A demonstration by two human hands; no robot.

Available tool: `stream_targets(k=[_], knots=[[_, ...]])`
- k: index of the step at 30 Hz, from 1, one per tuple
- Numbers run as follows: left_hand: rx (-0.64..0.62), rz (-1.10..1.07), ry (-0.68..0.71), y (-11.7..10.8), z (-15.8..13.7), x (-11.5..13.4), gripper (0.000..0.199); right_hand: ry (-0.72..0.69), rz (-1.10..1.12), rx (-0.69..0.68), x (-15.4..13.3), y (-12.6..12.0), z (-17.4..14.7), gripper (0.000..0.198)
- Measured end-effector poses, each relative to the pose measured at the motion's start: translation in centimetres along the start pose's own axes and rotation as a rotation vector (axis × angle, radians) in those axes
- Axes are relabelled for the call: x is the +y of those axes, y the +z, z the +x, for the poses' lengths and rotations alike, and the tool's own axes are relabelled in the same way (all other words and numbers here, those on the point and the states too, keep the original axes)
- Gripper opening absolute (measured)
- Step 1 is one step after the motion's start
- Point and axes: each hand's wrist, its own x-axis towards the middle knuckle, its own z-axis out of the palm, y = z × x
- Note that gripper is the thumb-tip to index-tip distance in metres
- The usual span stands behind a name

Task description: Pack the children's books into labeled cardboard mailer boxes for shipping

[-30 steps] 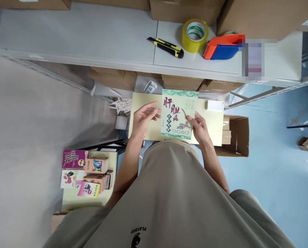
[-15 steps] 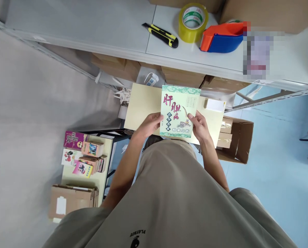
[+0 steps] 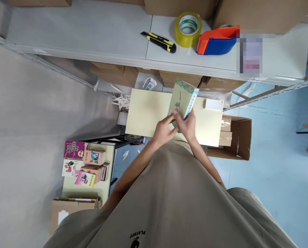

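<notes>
A pale green book [image 3: 182, 98] is held tilted above the cream tabletop [image 3: 146, 110], its back cover and lettered spine facing up. My right hand [image 3: 188, 126] is closed round the lower spine side, with the thumb across the cover. At the lower left edge, my left hand [image 3: 164, 132] grips the book between thumb and fingers. The two hands nearly meet, and they hide the book's bottom part.
On the grey shelf [image 3: 92, 32] ahead lie a utility knife [image 3: 159, 42], a tape roll [image 3: 188, 29] and an orange-blue tape dispenser [image 3: 217, 41]. A small white box [image 3: 213, 104] sits at the tabletop's right. An open carton [image 3: 243, 137] stands right; stacked books [image 3: 94, 156] are left.
The book has turned from its front cover to its back and spine, and now leans. Both hands have come closer together, the left moving right and the right moving left.
</notes>
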Motion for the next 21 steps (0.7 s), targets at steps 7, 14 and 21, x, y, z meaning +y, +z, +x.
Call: stream_targets(k=[7, 14, 21], knots=[[-0.114, -0.319, -0.303, -7.6, 3.9, -5.8, 0.101, 0.192, 0.228, -0.153, 0.1, -1.4, 0.4, 0.081], [-0.139, -0.436, -0.221, -9.7, 3.5, -4.7, 0.08, 0.173, 0.166, -0.234, -1.6, -0.1, -0.2, 0.083], [-0.046, -0.289, 0.098, -12.6, 3.5, -2.0, 0.063, -0.142, -0.197, -0.222, -4.2, -0.6, 0.4, 0.062]])
